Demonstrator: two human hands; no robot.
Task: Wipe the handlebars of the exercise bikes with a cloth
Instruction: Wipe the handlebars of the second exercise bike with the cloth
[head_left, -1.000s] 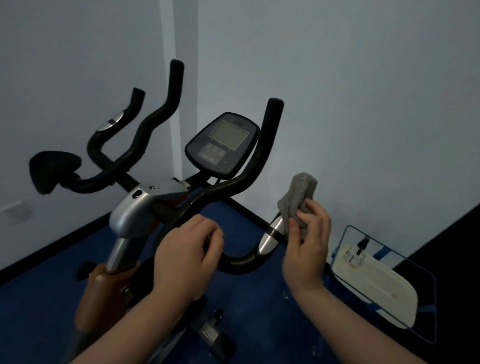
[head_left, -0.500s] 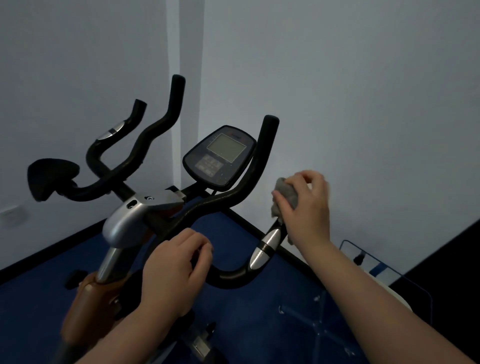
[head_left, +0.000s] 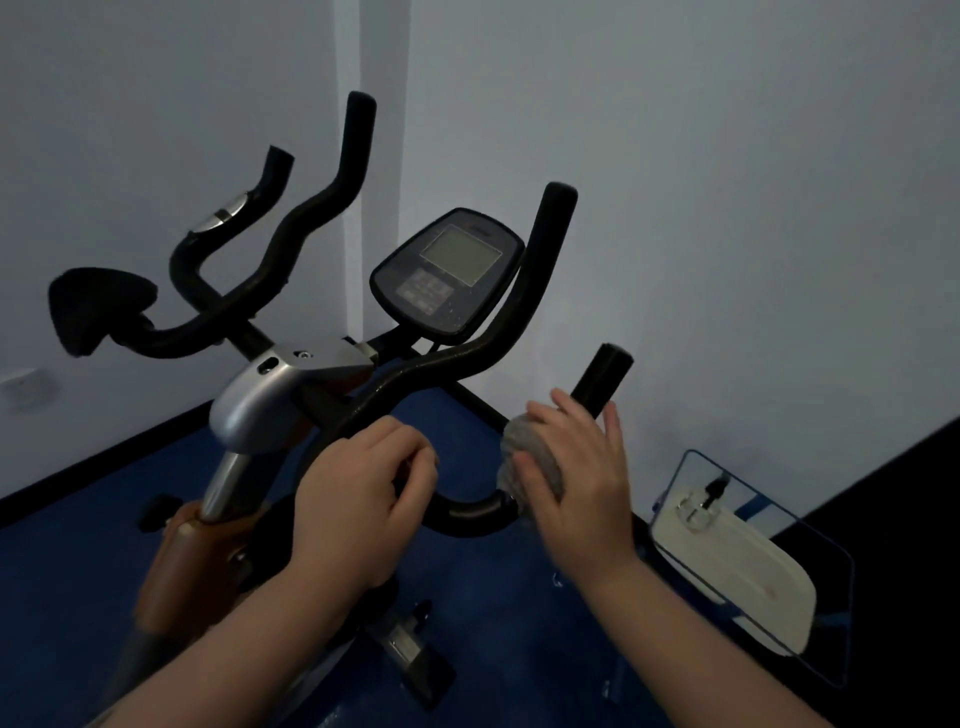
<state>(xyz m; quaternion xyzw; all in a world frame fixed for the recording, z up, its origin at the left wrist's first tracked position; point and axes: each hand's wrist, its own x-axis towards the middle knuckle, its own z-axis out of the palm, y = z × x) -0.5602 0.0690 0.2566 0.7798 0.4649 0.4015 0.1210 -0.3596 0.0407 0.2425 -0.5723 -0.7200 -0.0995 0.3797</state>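
An exercise bike with black curved handlebars stands in front of me in a corner. My right hand wraps a grey cloth around the near right grip, below its upturned black end. My left hand grips the lower bar to the left of the cloth, fingers curled over it. The taller right horn and the left horns rise behind. The silver section of the right grip is hidden under the cloth and hand.
A dark console with a grey screen sits between the horns. The silver stem clamp and orange frame lie lower left. A white pedal-like plate in a blue frame rests on the blue floor at right. White walls close in behind.
My right hand slid the cloth from the top of the right grip down to its lower part, baring the black end. My left hand kept its hold on the bar.
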